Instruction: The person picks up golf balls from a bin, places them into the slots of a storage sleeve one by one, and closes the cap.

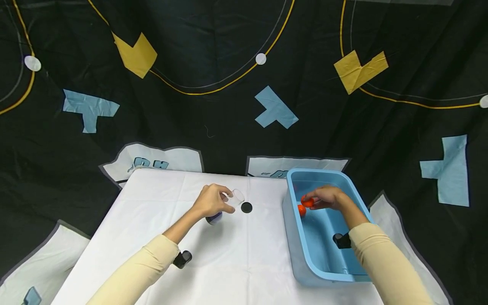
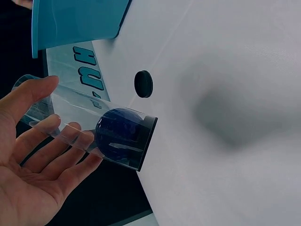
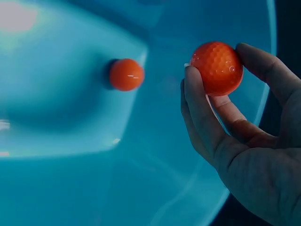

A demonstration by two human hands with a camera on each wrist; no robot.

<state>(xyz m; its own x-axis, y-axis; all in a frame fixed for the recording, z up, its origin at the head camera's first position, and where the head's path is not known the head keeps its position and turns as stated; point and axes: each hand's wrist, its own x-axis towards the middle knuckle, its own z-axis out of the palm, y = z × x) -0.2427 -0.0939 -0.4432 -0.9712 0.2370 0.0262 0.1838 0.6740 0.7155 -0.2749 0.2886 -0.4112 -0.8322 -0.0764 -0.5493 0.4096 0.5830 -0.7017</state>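
My left hand [image 1: 211, 201] grips a clear plastic tube [image 2: 70, 106], holding it tilted above the white table. Inside the tube, at its dark-capped end, sits a dark blue ball [image 2: 115, 134]. The other end of the tube appears uncovered. A round black lid [image 1: 246, 207] lies on the table close to that hand. Over the blue bin [image 1: 328, 273], my right hand [image 1: 327, 197] pinches an orange dimpled golf ball [image 3: 217, 68] between thumb and fingertips. A second orange ball [image 3: 127, 74] rests on the bin's floor, below and apart from the held one.
The bin stands on the right part of the white table [image 1: 217, 271], its walls rising around my right hand. Behind the table hangs a black cloth [image 1: 213, 135] with yellow and light blue shapes. A black wrist camera [image 1: 183, 259] sits on each forearm.
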